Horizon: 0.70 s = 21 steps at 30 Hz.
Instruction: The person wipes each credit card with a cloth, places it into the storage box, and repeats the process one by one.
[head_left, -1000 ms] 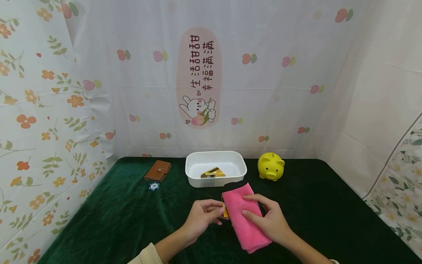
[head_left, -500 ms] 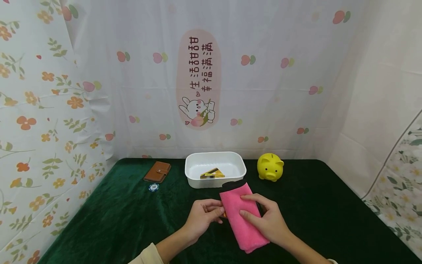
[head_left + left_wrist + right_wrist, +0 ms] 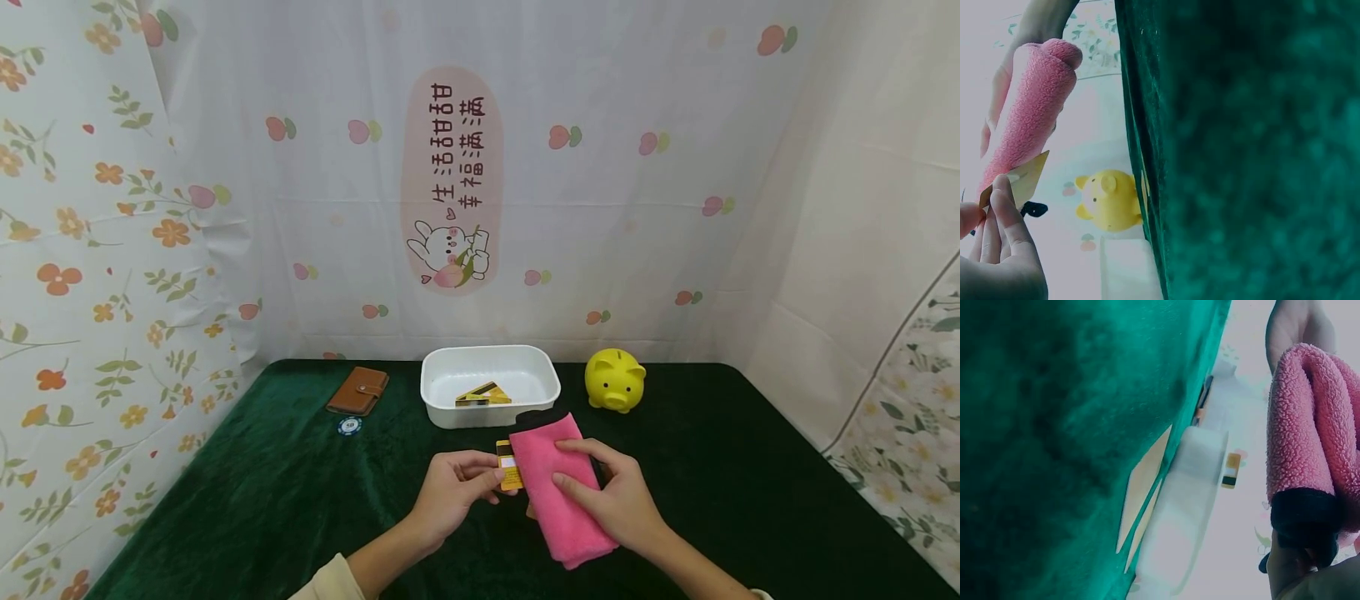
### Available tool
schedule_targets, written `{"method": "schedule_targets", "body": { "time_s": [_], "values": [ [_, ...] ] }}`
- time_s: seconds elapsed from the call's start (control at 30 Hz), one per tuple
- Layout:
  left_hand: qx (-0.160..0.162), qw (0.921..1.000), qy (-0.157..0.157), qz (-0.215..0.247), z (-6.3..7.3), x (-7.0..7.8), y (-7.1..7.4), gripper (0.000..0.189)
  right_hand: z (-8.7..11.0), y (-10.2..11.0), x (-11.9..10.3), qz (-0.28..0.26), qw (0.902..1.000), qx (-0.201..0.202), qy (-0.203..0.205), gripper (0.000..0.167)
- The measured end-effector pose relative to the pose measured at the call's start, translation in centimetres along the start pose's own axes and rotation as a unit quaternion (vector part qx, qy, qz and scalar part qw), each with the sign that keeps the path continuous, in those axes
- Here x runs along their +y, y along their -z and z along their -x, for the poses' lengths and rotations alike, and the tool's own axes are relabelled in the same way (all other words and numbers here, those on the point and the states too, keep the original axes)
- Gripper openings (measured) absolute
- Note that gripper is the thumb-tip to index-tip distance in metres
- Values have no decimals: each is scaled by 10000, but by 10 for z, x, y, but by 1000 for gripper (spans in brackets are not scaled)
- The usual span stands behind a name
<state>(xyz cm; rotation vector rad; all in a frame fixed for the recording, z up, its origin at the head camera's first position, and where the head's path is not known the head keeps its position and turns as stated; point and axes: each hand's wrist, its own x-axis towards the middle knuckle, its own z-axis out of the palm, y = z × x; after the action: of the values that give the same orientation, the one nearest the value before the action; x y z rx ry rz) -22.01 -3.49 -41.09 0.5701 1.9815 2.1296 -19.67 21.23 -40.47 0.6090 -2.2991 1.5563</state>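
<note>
My left hand (image 3: pixel 461 487) pinches a yellow bank card (image 3: pixel 508 467) with a dark stripe between thumb and fingers. My right hand (image 3: pixel 611 500) grips a folded pink towel (image 3: pixel 558 487) with a black edge band (image 3: pixel 1304 515). The towel overlaps the card's right part in the head view. From the left wrist, the card (image 3: pixel 1032 181) slants against the towel's fuzzy end, beside the left fingertips (image 3: pixel 1002 184). Both hands are raised over the green tablecloth. Two pale flat cards (image 3: pixel 1144 487) lie on the cloth in the right wrist view.
A white tray (image 3: pixel 442 415) with yellow-and-black cards (image 3: pixel 483 394) stands behind the towel. To its right sits a yellow piggy bank (image 3: pixel 615 381). A brown wallet (image 3: pixel 360 390) and a poker chip (image 3: pixel 349 427) lie to the left. A patterned curtain (image 3: pixel 337 208) hangs behind the table.
The towel first slid left over the card, nearly covering it, then moved back right with the right hand. More of the card shows now. The left hand stayed almost still.
</note>
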Motion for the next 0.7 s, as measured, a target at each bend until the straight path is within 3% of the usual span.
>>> {"method": "schedule_targets", "body": {
  "time_s": [0.7],
  "values": [
    [138, 9999, 64, 68, 0, -3, 4, 25, -2, 5, 9, 110, 9982, 48, -588, 33]
  ]
}}
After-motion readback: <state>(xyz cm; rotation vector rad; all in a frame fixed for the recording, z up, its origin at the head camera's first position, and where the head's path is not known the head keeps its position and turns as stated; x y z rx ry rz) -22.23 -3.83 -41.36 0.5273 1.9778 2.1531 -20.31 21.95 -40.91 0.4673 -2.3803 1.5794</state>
